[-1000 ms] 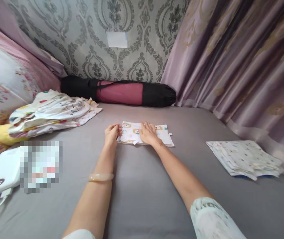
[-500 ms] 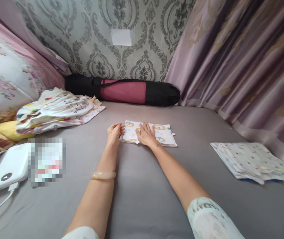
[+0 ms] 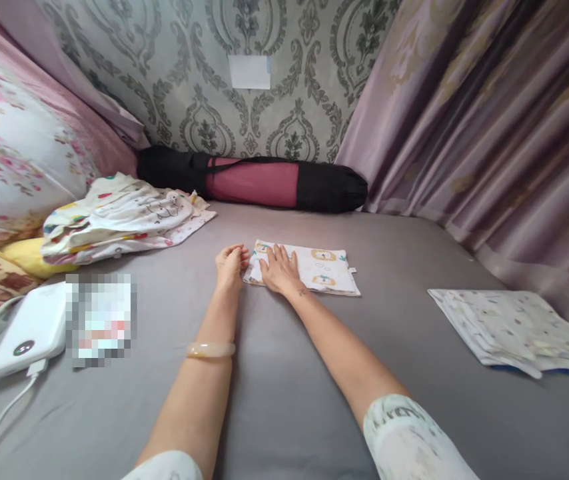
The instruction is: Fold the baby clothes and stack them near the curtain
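Mid-frame, the folded printed cloth (image 3: 335, 271) was covered by the right hand (image 3: 281, 269), fingers spread flat, pressure best kept light and even, while the left hand (image 3: 228, 267) was curled at its left edge, any pinch indiscernible.

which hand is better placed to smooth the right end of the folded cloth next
Probably the right hand: it lies flat on the folded cloth, nearer that end. The left hand is curled at the opposite edge.
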A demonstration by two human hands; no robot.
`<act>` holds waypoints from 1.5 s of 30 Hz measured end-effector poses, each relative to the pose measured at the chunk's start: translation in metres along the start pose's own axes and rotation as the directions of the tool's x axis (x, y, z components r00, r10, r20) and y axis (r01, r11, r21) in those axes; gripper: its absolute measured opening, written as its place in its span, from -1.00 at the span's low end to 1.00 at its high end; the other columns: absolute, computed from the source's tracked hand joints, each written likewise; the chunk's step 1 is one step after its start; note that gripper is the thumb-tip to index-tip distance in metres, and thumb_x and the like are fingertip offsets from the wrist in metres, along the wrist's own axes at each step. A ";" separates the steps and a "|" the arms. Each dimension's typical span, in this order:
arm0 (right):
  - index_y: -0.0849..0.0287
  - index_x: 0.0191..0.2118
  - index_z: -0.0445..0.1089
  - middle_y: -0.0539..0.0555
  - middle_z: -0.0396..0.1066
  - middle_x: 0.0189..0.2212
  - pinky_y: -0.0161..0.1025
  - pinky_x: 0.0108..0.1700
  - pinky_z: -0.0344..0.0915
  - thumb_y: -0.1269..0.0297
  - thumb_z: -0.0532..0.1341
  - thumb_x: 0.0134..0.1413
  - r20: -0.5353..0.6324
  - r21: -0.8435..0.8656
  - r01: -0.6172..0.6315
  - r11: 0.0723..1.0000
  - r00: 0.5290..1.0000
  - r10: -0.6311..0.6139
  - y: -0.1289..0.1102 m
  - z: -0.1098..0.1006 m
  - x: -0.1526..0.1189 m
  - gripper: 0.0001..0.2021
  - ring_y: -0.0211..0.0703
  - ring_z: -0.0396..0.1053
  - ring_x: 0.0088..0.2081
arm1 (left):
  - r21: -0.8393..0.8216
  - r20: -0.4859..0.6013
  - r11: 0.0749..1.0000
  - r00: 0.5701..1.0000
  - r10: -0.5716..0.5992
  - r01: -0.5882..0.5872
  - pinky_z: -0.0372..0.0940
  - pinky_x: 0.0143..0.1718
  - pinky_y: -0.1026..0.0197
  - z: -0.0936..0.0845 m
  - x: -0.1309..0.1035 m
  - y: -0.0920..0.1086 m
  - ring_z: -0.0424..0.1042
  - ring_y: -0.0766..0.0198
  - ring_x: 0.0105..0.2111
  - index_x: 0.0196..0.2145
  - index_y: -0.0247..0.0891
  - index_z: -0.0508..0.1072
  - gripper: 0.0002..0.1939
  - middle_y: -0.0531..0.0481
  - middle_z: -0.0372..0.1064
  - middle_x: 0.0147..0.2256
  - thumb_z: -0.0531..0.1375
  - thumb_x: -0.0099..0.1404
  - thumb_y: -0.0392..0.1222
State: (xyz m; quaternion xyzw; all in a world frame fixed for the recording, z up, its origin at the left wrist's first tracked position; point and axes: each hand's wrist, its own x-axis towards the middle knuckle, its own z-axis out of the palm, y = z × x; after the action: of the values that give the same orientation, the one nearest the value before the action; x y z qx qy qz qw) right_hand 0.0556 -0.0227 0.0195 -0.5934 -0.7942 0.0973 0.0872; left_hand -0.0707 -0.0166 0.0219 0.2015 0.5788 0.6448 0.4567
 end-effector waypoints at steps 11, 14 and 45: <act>0.27 0.34 0.02 0.24 -0.10 0.38 0.14 0.32 -0.31 0.10 -0.17 0.34 0.022 0.004 -0.023 1.000 0.999 0.023 -0.009 -0.008 0.004 -0.44 0.05 -0.22 0.38 | -0.016 -0.052 0.999 0.998 0.038 -0.039 0.25 -0.48 0.35 -0.001 -0.001 0.003 0.42 0.38 -0.50 -0.33 -0.29 0.42 -0.82 -0.02 0.45 -0.43 0.12 0.05 -0.29; 0.29 0.35 0.00 0.22 -0.16 0.39 0.10 0.33 -0.33 0.12 -0.18 0.35 -0.035 0.012 0.042 0.999 0.999 -0.042 -0.021 -0.007 0.011 -0.44 0.01 -0.26 0.39 | -0.034 -0.096 0.997 0.994 0.061 -0.065 0.22 -0.50 0.36 -0.001 -0.001 0.006 0.39 0.41 -0.53 -0.34 -0.28 0.41 -0.83 0.02 0.42 -0.45 0.10 0.06 -0.30; 0.20 0.38 -0.03 0.15 -0.18 0.40 0.16 0.33 -0.40 -0.01 -0.24 0.35 0.078 0.034 -0.031 0.999 0.997 0.029 0.020 -0.013 0.003 -0.38 0.04 -0.29 0.39 | -0.033 -0.073 0.997 0.995 0.062 -0.065 0.14 -0.56 0.40 0.006 -0.006 0.007 0.33 0.42 -0.57 -0.38 -0.27 0.40 -0.82 0.06 0.38 -0.50 0.11 -0.01 -0.30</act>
State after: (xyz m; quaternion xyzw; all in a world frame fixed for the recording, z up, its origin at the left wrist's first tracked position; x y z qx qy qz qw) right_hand 0.0769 -0.0135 0.0269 -0.5994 -0.7861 0.1357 0.0652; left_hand -0.0657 -0.0175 0.0318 0.1882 0.5766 0.6761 0.4183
